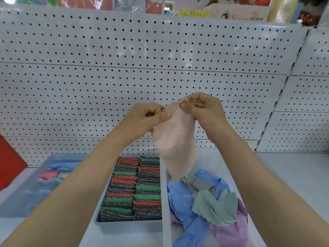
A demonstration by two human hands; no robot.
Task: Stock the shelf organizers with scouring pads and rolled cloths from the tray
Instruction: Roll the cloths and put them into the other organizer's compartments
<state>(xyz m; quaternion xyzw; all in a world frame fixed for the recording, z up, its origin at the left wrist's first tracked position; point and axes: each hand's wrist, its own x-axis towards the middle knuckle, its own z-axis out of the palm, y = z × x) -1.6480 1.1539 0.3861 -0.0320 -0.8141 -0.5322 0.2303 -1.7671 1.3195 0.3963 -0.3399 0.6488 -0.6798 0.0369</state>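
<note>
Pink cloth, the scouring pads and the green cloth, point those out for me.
pink cloth (pixel 175 139), head view, middle of the hanging fabric.
scouring pads (pixel 132 188), head view, middle of the packed rows.
green cloth (pixel 216 208), head view, its flat centre.

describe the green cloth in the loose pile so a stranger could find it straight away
Start at the tray of loose cloths right of the scouring pads. The sage green cloth lies on top, the only green among blue and lilac ones.

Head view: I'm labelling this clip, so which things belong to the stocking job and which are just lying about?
Job:
pink cloth, pinched by left hand and right hand
loose cloths
scouring pads
rolled cloths

Lying about:
pegboard
boxes on top
red panel
</note>
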